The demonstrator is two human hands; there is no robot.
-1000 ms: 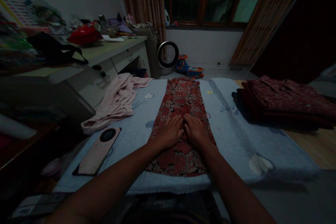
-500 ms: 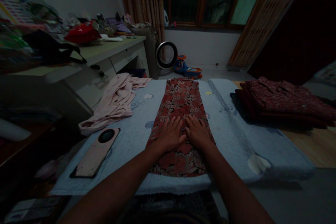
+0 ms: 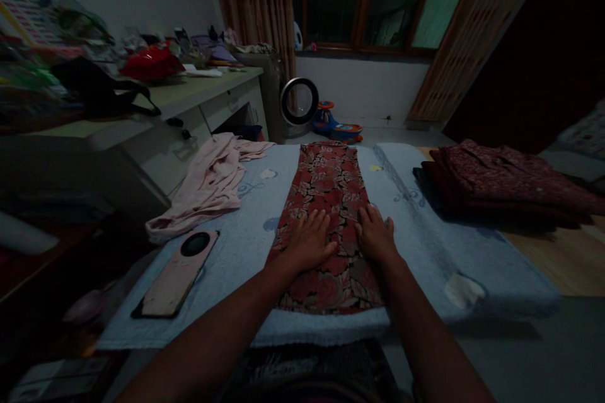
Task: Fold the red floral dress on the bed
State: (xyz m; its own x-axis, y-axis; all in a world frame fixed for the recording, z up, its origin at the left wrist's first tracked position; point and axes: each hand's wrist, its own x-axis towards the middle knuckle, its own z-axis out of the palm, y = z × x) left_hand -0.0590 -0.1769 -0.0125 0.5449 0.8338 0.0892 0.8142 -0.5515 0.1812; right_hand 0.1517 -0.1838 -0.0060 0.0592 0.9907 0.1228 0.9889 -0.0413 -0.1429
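A red garment with a floral and leaf pattern [image 3: 331, 176] lies folded into a long strip on the light blue cloth [image 3: 416, 258], its wider end towards me. My left hand [image 3: 309, 240] rests flat on the left half of the garment, fingers spread and pointing away. At the garment's right edge lies my right hand [image 3: 377, 236], palm down with its fingers apart, the outer ones reaching over the blue cloth. Neither hand grips the fabric.
To the left are a phone [image 3: 177, 274] and a crumpled pale pink garment [image 3: 208, 182]. A stack of folded dark red clothes [image 3: 510, 186] sits at right on a wooden surface. A cluttered desk [image 3: 189, 97] stands at left; a round fan [image 3: 299, 101] and ride-on toy [image 3: 336, 124] are beyond.
My right hand has slid right, from near the garment's middle to its right edge. My left hand stays in about the same place on the garment.
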